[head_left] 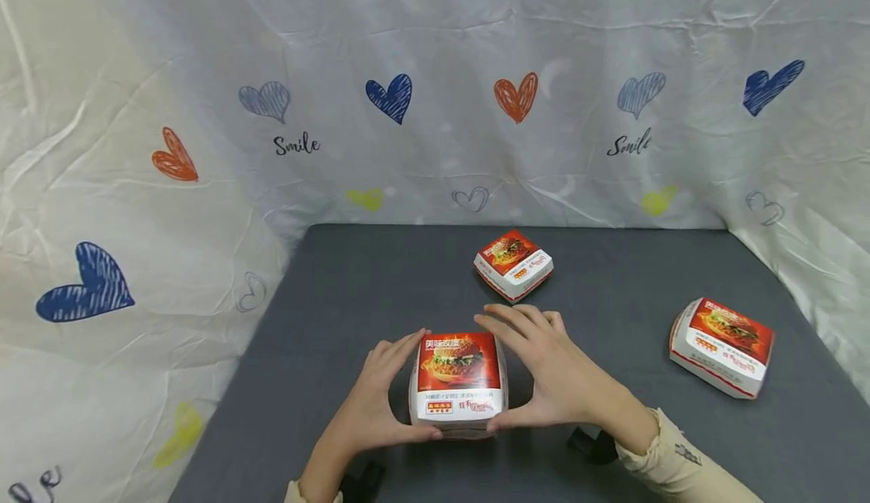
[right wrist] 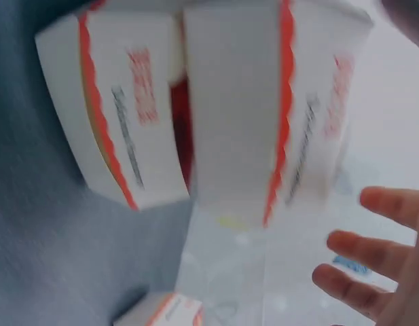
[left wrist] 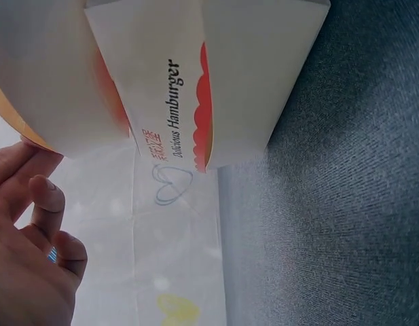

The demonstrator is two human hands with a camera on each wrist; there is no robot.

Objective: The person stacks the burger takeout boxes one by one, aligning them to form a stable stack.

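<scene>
Two hamburger boxes are stacked one on the other at the near middle of the table. The upper hamburger box [head_left: 458, 405], red and white with a burger picture, hides most of the lower hamburger box [right wrist: 131, 115]. My left hand [head_left: 374, 397] holds the upper box at its left side, thumb at the front and fingertips at the far corner. In the left wrist view its fingers touch the upper box's edge. My right hand [head_left: 550, 371] is at the right side, its thumb by the near corner. Its fingers are spread and apart from the box, also in the right wrist view.
Another hamburger box [head_left: 513, 267] sits turned at the far middle of the dark grey table [head_left: 367, 276]. A further hamburger box [head_left: 722, 348] stands at the right. A pale curtain [head_left: 448, 148] printed with hearts hangs behind and beside the table.
</scene>
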